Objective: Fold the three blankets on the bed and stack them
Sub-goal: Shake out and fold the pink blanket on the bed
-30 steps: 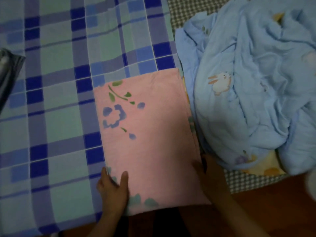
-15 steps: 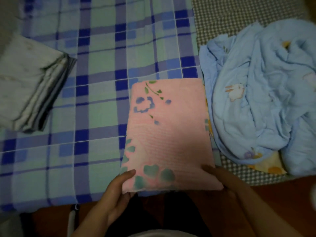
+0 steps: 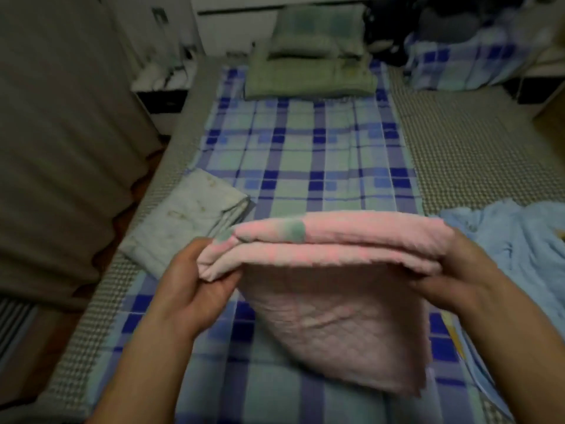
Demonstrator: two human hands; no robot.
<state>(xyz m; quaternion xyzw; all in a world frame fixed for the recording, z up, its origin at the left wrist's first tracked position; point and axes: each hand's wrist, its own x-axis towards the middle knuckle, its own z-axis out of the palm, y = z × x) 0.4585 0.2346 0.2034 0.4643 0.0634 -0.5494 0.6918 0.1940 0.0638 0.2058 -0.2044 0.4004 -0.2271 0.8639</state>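
Pink blanket [image 3: 336, 316] folded, long axis left-right, ends pinched by left hand [image 3: 195, 286] and right hand [image 3: 464, 270].

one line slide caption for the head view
Both hands lift a folded pink blanket over the plaid bed.

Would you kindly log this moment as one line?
hands: left, right grip pink blanket | lifted off bed | white blanket folded | blue blanket unfolded

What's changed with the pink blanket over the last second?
The pink blanket was lying flat on the bed; now the left hand and right hand grip its near end and have lifted it. The folded grey blanket and crumpled light blue blanket stayed put.
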